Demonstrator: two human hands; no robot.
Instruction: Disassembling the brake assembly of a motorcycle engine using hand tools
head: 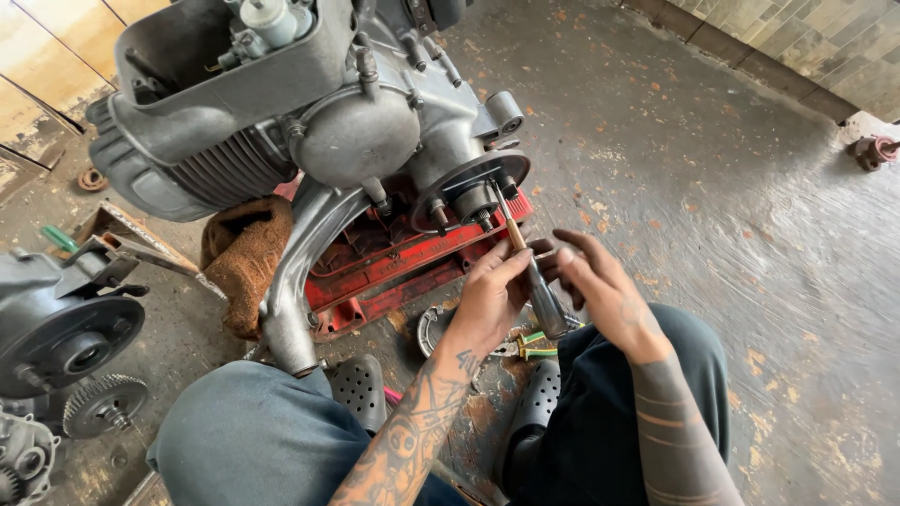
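Note:
A grey scooter engine (309, 122) rests on a red crate (394, 267) on the concrete floor. Its round hub plate (469, 187) faces me. My left hand (487, 295) and my right hand (595, 286) are both closed around a long tool (534, 281) with a brown and grey handle. The tool's thin metal shaft runs up to the hub's centre. My knees in grey trousers sit below the hands.
A brown rag (246, 258) lies under the engine's left side. Another engine casing (66, 323) and a toothed gear (103, 403) sit at the left. Green-handled pliers (525, 349) and a curved brake shoe (433, 328) lie between my black clogs. A small rusty part (872, 150) sits far right.

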